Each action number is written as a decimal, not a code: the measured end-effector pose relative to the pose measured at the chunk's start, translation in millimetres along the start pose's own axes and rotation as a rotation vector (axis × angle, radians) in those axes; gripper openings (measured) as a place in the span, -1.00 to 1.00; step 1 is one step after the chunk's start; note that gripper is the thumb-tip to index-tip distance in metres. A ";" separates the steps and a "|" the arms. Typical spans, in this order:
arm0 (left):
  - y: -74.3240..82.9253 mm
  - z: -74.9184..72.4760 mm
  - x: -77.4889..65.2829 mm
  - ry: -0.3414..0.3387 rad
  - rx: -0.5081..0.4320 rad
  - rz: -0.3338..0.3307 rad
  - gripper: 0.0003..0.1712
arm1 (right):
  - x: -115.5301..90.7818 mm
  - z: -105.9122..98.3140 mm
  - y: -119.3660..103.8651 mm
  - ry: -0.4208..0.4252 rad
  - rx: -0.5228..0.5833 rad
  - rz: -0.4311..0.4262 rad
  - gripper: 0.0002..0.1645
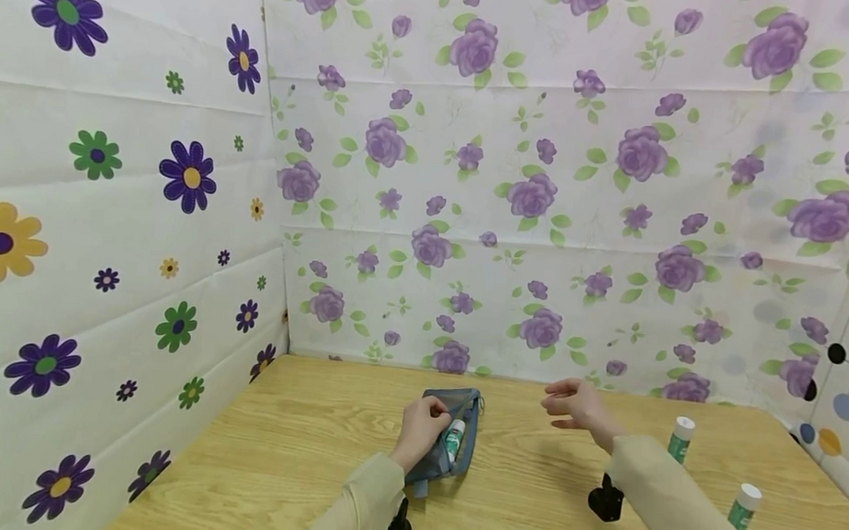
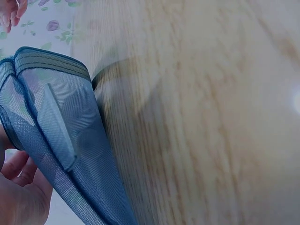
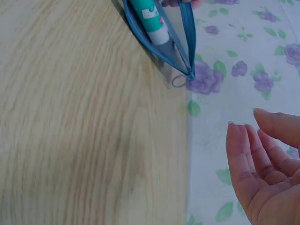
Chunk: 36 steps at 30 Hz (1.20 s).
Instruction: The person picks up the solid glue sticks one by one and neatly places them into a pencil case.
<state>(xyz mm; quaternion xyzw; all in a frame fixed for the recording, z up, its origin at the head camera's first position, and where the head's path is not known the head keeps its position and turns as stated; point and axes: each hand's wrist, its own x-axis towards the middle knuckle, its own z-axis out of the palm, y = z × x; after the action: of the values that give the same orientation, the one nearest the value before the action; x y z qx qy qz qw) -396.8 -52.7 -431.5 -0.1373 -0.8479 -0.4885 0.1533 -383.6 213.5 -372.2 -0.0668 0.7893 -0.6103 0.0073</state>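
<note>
The left hand [image 1: 422, 427] pinches the rim of a blue mesh zippered pouch [image 2: 86, 108], which gapes open slightly left of centre towards the far edge of the pale wood-grain table [image 1: 526, 498]; inside it lies a green cylindrical tube [image 1: 452, 445] with a white cap. The right hand [image 1: 581, 409] is released, thumb apart from gently bent fingers, near that far edge. Two more white-capped green tubes stand towards the table's right edge, one [image 1: 679, 447] nearer the far right corner than the other [image 1: 742, 515]
</note>
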 end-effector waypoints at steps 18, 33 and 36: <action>-1.9 0.1 0.9 -0.004 0.006 -0.011 -0.95 | -10.8 -54.4 -12.9 -0.014 0.014 -0.010 -0.64; -2.3 0.7 0.5 -0.010 -0.015 -0.018 -0.94 | -27.1 -97.4 -10.3 -0.033 0.013 -0.076 -0.56; -2.8 0.8 0.4 -0.013 -0.017 -0.019 -0.94 | -30.9 -110.5 -9.6 -0.009 0.009 -0.094 -0.54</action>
<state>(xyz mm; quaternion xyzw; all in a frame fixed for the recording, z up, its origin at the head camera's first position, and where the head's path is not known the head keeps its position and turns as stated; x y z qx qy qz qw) -398.4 -53.3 -433.9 -0.1337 -0.8460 -0.4963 0.1417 -362.3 321.0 -336.9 -0.1065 0.7825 -0.6132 -0.0178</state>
